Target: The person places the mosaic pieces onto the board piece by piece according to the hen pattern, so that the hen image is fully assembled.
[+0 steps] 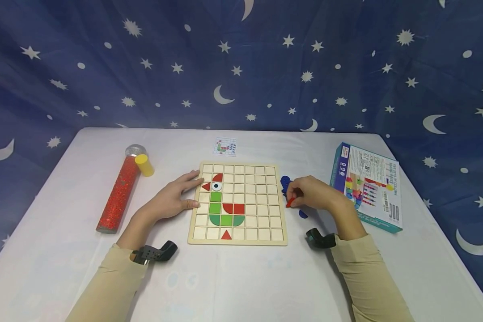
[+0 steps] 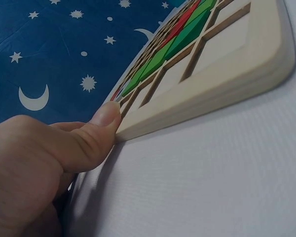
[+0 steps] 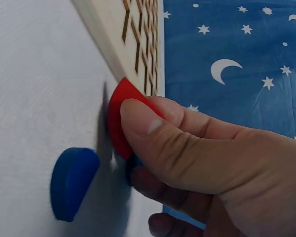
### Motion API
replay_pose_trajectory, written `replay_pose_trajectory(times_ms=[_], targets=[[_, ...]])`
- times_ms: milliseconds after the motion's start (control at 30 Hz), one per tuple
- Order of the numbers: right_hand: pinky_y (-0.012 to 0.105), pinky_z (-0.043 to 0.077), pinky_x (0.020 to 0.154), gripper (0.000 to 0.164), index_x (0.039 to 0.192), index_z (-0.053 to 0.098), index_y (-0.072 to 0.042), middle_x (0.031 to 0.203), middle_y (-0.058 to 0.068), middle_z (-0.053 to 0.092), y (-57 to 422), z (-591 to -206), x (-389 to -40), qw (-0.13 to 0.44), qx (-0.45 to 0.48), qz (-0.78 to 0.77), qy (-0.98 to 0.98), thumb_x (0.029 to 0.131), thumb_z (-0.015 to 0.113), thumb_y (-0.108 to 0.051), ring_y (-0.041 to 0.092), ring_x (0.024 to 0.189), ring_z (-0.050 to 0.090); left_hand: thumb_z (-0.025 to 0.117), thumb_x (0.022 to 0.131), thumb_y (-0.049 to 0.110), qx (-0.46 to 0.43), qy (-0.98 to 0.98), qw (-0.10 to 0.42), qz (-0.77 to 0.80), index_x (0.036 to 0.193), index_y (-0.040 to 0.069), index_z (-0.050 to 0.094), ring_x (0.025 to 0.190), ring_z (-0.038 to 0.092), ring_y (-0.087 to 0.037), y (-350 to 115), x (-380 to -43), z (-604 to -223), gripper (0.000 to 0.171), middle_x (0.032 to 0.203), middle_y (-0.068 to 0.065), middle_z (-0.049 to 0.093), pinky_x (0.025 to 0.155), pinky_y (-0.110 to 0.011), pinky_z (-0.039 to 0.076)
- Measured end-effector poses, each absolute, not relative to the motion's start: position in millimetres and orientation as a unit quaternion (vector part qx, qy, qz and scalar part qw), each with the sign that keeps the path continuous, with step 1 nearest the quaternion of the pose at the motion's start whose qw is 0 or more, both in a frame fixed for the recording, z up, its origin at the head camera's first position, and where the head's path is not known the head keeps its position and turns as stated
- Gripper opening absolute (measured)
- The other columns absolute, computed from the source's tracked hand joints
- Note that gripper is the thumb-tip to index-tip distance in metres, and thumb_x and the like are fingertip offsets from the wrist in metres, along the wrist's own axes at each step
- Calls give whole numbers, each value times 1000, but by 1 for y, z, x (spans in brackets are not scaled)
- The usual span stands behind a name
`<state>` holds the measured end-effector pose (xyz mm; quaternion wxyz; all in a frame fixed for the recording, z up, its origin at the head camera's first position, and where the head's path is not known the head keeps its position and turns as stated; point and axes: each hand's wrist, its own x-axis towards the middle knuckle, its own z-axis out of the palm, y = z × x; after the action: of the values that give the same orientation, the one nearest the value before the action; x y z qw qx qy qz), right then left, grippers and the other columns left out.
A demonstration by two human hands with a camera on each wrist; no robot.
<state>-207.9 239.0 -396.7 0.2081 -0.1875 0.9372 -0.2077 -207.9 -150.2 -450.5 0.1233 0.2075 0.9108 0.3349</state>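
Note:
A wooden grid board (image 1: 261, 242) lies mid-table with red, green and white eye-marked pieces in its left columns. My left hand (image 1: 171, 197) rests against the board's left edge, fingers spread, and its thumb (image 2: 106, 116) touches the wooden rim. Just past the right edge, my right hand (image 1: 311, 193) pinches a red quarter-circle piece (image 3: 119, 118) between thumb and forefinger. Several blue pieces (image 1: 285, 180) lie beside that hand, partly hidden by it. Nearer the front is a single blue rounded piece (image 3: 71, 182) on the cloth.
Behind the board lies a small picture card (image 1: 225, 146) with a bird-like pattern on a grid. At left are a red glittery tube (image 1: 118, 194) with a silver end and a yellow cylinder (image 1: 145, 166). A printed toy box (image 1: 372, 179) lies at right.

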Motion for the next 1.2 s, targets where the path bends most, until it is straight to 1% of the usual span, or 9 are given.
replay_pose_trajectory(times_ms=[100,233,367,533,667,767,833,1000,1200], targets=[[26,46,65,9,84,64,-15,78,-1,59,237,-394,-207,203,-197,-212,935,83,72,-11,14,74,53,72,81,30,211,912,121,332,146,13,39,146,16,-34,-150,-208,-450,75,159,-6,20,116,-55,21],[26,47,68,8,88,63,-16,80,-3,59,233,-390,-205,190,-212,-226,932,86,69,-12,14,77,54,72,81,31,213,911,120,331,146,12,39,146,16,-34,-150,-208,-450,75,159,-7,20,115,-55,20],[27,49,74,9,94,67,-18,84,-5,64,222,-389,-202,158,-240,-235,928,86,69,-13,12,80,56,72,81,30,210,911,122,333,146,13,39,147,15,-33,-150,-208,-450,75,159,-6,20,116,-55,20],[30,52,80,15,100,73,-15,94,-4,68,205,-390,-198,113,-277,-225,927,86,70,-12,11,86,59,73,80,30,204,911,126,334,146,14,39,147,15,-32,-150,-208,-451,76,159,-5,19,116,-55,20],[31,54,85,22,107,73,-14,101,-2,70,193,-394,-194,109,-295,-217,924,86,69,-9,12,93,62,73,80,30,206,911,124,334,146,14,39,147,15,-33,-150,-208,-451,76,159,-5,20,116,-55,21],[29,53,84,25,110,72,-14,104,-3,71,185,-397,-192,117,-300,-218,921,86,69,-10,10,94,62,73,80,30,208,911,123,335,146,13,39,147,15,-33,-150,-208,-450,76,159,-6,20,116,-55,21],[26,53,80,24,109,72,-14,101,-4,71,182,-399,-191,119,-297,-227,920,85,70,-12,9,90,61,73,81,30,209,910,123,335,146,13,39,147,16,-33,-150,-208,-450,75,159,-6,20,116,-55,21],[21,50,68,18,101,70,-18,83,-9,67,176,-405,-190,119,-287,-245,919,83,73,-18,6,74,56,72,81,30,212,911,121,333,146,12,39,146,16,-34,-150,-208,-449,75,159,-7,20,116,-55,20],[20,48,65,9,91,70,-22,77,-12,65,172,-410,-189,106,-280,-243,923,83,73,-22,5,70,55,73,81,30,210,910,124,334,146,13,39,147,16,-33,-150,-207,-448,75,159,-6,19,115,-55,21]])
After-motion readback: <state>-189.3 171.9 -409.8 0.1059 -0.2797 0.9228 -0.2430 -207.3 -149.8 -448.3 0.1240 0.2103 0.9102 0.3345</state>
